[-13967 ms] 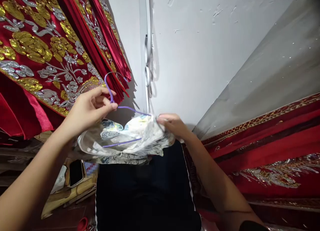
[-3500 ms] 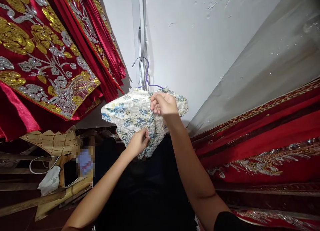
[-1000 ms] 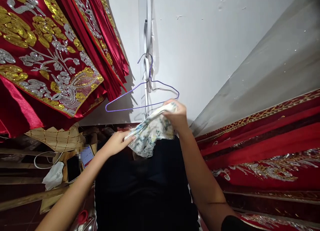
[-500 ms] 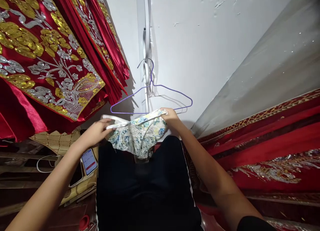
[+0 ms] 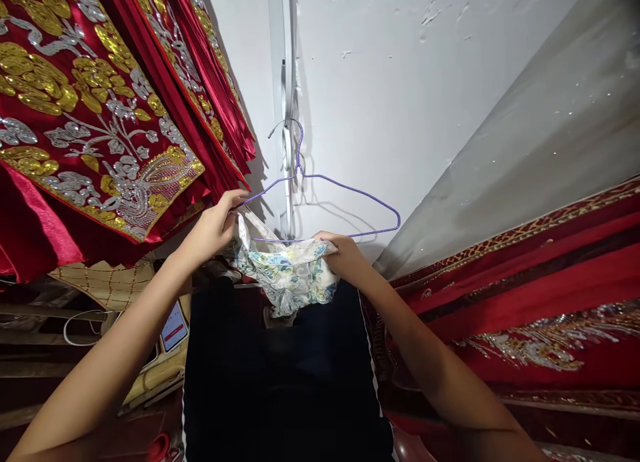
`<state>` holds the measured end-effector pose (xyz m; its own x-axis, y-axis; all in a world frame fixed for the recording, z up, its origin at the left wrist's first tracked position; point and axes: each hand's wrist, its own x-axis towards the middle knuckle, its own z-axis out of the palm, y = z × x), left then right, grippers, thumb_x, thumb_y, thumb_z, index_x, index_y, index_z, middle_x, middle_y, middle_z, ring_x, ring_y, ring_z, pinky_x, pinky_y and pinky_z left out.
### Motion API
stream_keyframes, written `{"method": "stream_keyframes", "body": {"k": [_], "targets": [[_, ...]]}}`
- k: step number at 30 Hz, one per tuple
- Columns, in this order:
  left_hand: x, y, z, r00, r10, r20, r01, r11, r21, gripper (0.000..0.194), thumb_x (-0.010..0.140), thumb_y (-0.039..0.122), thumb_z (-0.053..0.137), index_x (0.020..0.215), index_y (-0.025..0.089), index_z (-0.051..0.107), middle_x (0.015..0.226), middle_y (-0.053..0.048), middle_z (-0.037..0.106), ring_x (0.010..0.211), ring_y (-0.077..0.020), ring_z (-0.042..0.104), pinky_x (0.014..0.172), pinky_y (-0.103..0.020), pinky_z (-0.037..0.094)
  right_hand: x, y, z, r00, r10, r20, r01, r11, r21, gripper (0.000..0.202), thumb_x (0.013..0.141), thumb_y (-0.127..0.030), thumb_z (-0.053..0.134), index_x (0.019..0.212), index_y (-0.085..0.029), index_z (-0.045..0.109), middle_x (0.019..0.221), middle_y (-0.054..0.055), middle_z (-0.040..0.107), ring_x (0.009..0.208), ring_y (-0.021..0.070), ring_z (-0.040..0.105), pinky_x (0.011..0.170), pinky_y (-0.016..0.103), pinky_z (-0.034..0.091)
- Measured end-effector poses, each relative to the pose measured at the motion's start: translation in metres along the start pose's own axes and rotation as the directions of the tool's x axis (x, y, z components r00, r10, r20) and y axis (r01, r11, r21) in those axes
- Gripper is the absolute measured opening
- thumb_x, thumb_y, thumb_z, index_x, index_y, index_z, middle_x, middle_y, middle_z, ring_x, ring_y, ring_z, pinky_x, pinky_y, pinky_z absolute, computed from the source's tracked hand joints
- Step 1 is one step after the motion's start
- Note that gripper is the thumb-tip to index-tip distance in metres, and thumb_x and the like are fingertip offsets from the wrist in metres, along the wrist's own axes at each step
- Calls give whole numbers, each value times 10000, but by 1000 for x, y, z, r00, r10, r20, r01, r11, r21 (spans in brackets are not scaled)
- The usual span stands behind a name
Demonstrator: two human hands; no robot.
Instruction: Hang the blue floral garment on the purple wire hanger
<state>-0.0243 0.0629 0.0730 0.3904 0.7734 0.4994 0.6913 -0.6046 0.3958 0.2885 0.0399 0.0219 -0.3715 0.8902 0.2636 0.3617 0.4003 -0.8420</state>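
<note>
A white garment with blue and yellow flowers (image 5: 295, 275) hangs bunched between my two hands. My left hand (image 5: 217, 225) is closed at the left end of a purple wire hanger (image 5: 350, 185), with a white strap of the garment looped over that end. My right hand (image 5: 340, 252) pinches the garment's top edge just below the hanger's bottom bar. The hanger's hook rests at a white vertical rail (image 5: 287, 35) on the wall. Its right end is bare. The fingertips of my left hand are partly hidden behind the strap.
Red garments with gold and silver sequins (image 5: 120, 122) hang at upper left. At right are grey sheer cloth (image 5: 525, 135) and red embroidered fabric (image 5: 525, 315). A lit phone (image 5: 174, 327) lies on a bamboo surface (image 5: 150, 382) at lower left.
My left hand has moved up to the hanger's left end, bringing the strap over it. The hanger has tilted, its right end shifting rightward and slightly down. My right hand stays on the garment's edge.
</note>
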Motion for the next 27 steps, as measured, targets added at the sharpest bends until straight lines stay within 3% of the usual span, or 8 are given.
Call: {"method": "stream_keyframes", "body": {"k": [4,7,12,14,16,18,21,27], "targets": [[8,7,-2,990,144,-6,-143,988,61,519,935,80,388,1439,180,461,1232,-125,646,1152,-220,631,1015,-373,490,-2,-6,-3,999,-35,8,35,999,-5,223,763,-156,502,840,-210,704,881,13,716,838,202,649,709,291,445],[9,10,-5,983,185,0,-184,976,116,507,918,70,408,1407,174,494,1201,-124,634,1123,-228,625,991,-368,498,-10,-8,-10,980,-59,-191,48,997,-62,449,745,-161,555,1158,-230,719,1054,38,742,869,227,690,746,320,498],[7,7,-16,992,123,-11,-118,973,198,352,944,134,439,1270,167,567,1125,-104,646,1039,-226,638,931,-340,516,-26,-4,-33,763,3,-646,-46,998,-49,947,780,-259,627,1622,-196,199,1048,118,748,729,246,691,635,364,534],[7,6,-17,993,121,9,-121,971,205,318,969,160,424,1251,167,572,1093,-100,632,1010,-221,632,919,-339,518,-30,-1,-46,744,7,-668,-62,996,-59,988,777,-271,645,1634,-185,159,1093,138,742,809,272,705,677,388,550],[8,7,-15,991,131,15,-131,971,199,314,980,169,412,1252,172,570,1123,-108,602,1045,-226,615,951,-353,510,-31,2,-59,768,7,-640,-95,990,-102,848,752,-253,662,1555,-168,404,1103,135,739,886,293,700,718,399,551],[10,6,-11,990,139,-9,-135,973,189,306,976,177,426,1242,184,578,1190,-120,559,1118,-237,587,1009,-376,488,-33,2,-70,822,41,-569,-138,982,-128,522,740,-243,660,1248,-138,712,976,111,749,865,291,689,688,373,532],[12,2,-2,990,127,-54,-116,978,171,284,973,186,443,1215,196,591,1225,-124,518,1155,-244,563,1038,-398,473,-34,-2,-78,835,86,-543,-171,979,-108,248,729,-248,675,933,-155,781,722,50,686,662,215,630,552,309,454],[14,-2,6,992,122,-33,-115,982,148,282,992,205,419,1215,187,590,1193,-121,509,1132,-233,557,1024,-395,472,-32,-3,-75,720,37,-693,-93,995,-44,777,701,-211,705,1456,-193,521,605,-30,607,460,134,430,431,270,325]]}}
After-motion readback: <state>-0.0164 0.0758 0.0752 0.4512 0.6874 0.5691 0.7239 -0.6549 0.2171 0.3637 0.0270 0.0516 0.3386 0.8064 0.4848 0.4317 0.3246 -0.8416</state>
